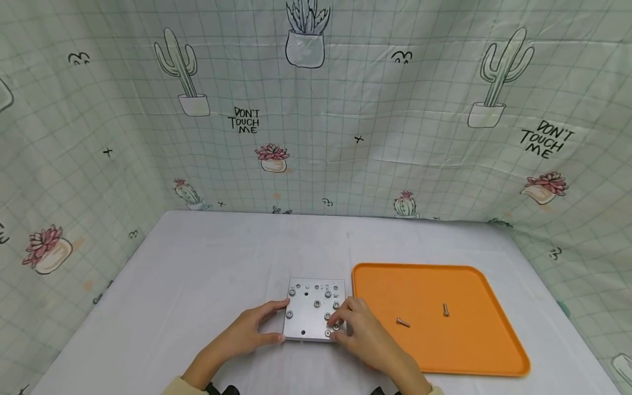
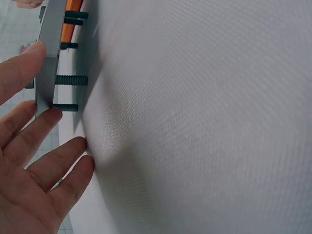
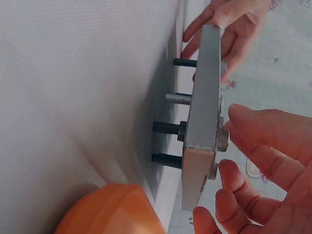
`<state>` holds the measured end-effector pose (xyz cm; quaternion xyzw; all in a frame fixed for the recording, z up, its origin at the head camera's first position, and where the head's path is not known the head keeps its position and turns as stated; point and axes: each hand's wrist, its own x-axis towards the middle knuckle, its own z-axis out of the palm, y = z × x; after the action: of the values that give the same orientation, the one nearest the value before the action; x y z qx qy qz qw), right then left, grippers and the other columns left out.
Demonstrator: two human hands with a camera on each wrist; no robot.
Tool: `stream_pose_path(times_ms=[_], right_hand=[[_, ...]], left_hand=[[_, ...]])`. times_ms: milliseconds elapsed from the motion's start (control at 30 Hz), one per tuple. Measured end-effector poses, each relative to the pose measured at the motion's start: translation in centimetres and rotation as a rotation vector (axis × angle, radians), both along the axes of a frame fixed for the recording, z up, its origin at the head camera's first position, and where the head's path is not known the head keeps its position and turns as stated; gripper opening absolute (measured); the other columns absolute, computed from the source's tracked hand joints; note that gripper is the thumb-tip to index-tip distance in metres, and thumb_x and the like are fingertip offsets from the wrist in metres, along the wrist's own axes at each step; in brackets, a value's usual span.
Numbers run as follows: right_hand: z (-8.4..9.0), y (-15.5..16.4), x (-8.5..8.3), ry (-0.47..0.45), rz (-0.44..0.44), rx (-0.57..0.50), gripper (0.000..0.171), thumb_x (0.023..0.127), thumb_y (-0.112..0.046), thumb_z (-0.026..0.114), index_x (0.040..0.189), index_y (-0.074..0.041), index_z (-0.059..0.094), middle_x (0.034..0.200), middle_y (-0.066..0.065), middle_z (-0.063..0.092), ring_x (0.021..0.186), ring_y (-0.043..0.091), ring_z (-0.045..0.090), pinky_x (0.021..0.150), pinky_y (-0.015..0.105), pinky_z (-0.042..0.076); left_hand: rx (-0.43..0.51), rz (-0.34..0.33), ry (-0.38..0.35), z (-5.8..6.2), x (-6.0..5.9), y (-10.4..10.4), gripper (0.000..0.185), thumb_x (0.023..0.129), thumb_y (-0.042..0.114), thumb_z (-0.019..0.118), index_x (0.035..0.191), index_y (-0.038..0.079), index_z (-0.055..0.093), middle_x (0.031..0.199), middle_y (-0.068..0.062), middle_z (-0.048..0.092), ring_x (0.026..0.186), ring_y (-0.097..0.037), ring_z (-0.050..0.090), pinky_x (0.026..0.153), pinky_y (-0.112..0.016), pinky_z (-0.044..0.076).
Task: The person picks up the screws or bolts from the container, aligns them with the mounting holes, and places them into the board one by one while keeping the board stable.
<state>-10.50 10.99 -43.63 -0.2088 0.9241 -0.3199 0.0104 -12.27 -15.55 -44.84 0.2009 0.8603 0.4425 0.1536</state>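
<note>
I see the plate (image 1: 313,317) on the table beside the tray (image 1: 464,351), most holes already filled with bolts. My left hand (image 1: 247,331) steadies its edge, fingers straight; my right hand (image 1: 362,329) pinches a bolt (image 1: 336,327). Two bolts (image 1: 402,322) wait in the tray.

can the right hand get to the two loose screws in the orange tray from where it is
Probably yes. The right hand rests at the metal plate, right beside the orange tray. The two loose screws lie in the open tray with nothing over or between them.
</note>
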Motion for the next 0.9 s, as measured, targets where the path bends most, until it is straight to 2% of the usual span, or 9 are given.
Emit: stream_pose_path(times_ms=[200, 533, 900], right_hand=[[0.5, 0.7, 0.0, -0.013, -0.044, -0.021, 0.011, 0.077, -0.015, 0.073, 0.085, -0.021, 0.066, 0.091, -0.009, 0.049, 0.09, 0.009, 0.04, 0.071, 0.021, 0.044], [2.1, 3.2, -1.1, -0.064, -0.146, -0.056, 0.013, 0.08, -0.011, 0.071, 0.092, -0.014, 0.067, 0.091, -0.002, 0.053, 0.089, 0.014, 0.045, 0.076, 0.029, 0.046], [2.4, 7.4, -2.7, -0.108, -0.255, -0.004, 0.018, 0.084, -0.015, 0.068, 0.101, -0.009, 0.066, 0.095, 0.005, 0.056, 0.087, 0.02, 0.047, 0.073, 0.031, 0.044]], left_hand=[[0.012, -0.006, 0.003, 0.1, 0.0, 0.1, 0.064, 0.079, 0.026, 0.074, 0.134, 0.01, 0.048, 0.141, -0.016, 0.045, 0.129, -0.04, 0.041, 0.106, -0.051, 0.034], [0.016, -0.006, 0.005, 0.1, -0.1, 0.2, 0.064, 0.079, 0.025, 0.074, 0.134, 0.01, 0.048, 0.142, -0.016, 0.044, 0.129, -0.04, 0.041, 0.106, -0.05, 0.035], [0.014, -0.002, 0.003, 0.2, 0.0, 0.0, 0.063, 0.079, 0.027, 0.074, 0.134, 0.011, 0.048, 0.142, -0.015, 0.044, 0.128, -0.04, 0.042, 0.106, -0.049, 0.035]])
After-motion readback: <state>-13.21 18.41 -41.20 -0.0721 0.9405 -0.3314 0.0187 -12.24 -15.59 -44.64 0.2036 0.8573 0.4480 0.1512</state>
